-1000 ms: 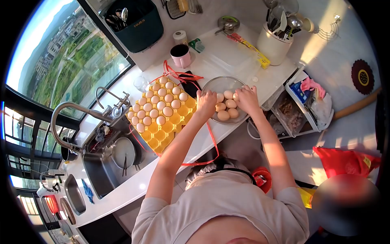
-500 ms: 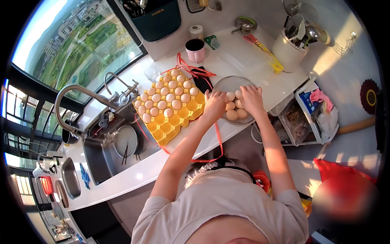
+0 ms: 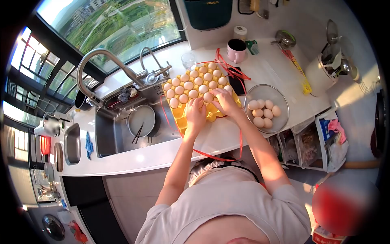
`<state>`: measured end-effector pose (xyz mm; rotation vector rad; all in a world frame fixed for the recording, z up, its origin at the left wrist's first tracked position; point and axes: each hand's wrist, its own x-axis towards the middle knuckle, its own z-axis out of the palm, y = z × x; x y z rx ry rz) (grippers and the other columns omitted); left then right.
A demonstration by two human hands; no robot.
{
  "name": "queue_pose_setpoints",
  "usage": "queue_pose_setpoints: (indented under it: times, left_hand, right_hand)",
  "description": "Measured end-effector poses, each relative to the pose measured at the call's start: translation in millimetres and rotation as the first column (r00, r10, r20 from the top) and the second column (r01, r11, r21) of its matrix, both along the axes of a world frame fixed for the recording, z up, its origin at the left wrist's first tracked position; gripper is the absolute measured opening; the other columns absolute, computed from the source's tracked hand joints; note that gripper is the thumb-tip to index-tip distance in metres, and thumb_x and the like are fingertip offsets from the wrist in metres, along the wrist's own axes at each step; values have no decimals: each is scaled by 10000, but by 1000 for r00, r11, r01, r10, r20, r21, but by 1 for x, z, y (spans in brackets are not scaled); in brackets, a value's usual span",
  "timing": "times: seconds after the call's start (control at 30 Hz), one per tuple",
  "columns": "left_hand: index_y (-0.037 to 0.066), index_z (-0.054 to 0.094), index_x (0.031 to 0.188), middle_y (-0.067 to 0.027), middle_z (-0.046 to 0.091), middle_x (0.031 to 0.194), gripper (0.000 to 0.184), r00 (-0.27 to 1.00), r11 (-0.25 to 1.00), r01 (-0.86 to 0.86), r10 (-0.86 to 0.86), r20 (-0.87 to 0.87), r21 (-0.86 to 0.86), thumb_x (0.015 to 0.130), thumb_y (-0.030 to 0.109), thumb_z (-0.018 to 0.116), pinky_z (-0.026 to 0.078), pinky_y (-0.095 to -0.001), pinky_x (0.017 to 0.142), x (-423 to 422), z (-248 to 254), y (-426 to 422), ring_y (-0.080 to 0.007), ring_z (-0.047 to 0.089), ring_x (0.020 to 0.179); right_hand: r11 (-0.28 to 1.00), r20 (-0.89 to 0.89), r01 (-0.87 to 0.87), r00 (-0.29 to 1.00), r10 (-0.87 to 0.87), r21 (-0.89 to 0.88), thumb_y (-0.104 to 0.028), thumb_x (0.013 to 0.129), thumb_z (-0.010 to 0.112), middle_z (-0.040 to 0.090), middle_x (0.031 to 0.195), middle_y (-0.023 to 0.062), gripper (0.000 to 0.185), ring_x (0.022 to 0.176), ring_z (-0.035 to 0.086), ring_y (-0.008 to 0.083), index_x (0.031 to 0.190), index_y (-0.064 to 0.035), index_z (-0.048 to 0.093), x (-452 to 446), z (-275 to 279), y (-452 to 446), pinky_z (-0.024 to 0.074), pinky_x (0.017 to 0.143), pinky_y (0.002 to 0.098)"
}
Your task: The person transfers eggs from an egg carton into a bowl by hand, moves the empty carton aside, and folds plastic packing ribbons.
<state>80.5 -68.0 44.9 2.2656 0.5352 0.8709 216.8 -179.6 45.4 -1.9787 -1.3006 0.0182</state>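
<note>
Now that the left hand [image 3: 197,109] and right hand [image 3: 224,101] have left the bowl [image 3: 281,96], right of the tray [image 3: 181,122], work shifts to the tray's eggs [image 3: 189,86]: both half-curled beside one egg [image 3: 208,97] (whether gripping, I cannot tell).

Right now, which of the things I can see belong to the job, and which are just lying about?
In the job, it seems:
left hand and right hand, both at the tray
eggs, in tray and bowl

Apparently just lying about:
mug
glass
pan, chopsticks
blue cloth
</note>
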Motion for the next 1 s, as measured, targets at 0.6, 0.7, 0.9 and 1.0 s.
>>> queue_pose_setpoints:
  times: [0.6,0.7,0.9,1.0]
  left_hand:
    - [119,634,1135,-97,534,1059,452,961,995,-82,93,-259,55,723,246,767,359,-472,932,-2,-37,34,-302,505,1077]
    - [124,647,1113,-93,542,1047,435,963,997,-68,72,-261,23,720,262,770,363,-471,923,-2,-38,38,-296,511,1071]
    - [71,648,1068,-109,585,1025,412,990,999,-45,43,-135,-11,717,243,779,420,-443,872,-4,-30,37,-294,552,1003]
    - [20,641,1033,-117,621,909,393,999,996,28,-31,-38,-79,720,206,789,494,-368,792,1,-18,32,-258,601,864]
  right_hand:
    - [976,83,-62,993,81,-207,-32,797,630,622,1038,42,334,1070,563,247,1108,-146,589,9,4,30,374,919,463]
    - [973,94,-75,991,98,-219,-31,795,635,612,1037,40,335,1059,558,254,1101,-152,579,5,15,28,374,903,458]
    - [992,149,-100,983,110,-73,-56,756,700,595,1086,48,388,1058,554,268,1111,-142,569,12,-1,28,391,883,449]
    - [998,139,-33,990,25,56,-73,725,741,589,1115,63,431,1051,564,281,1118,-125,571,9,1,18,408,865,441]
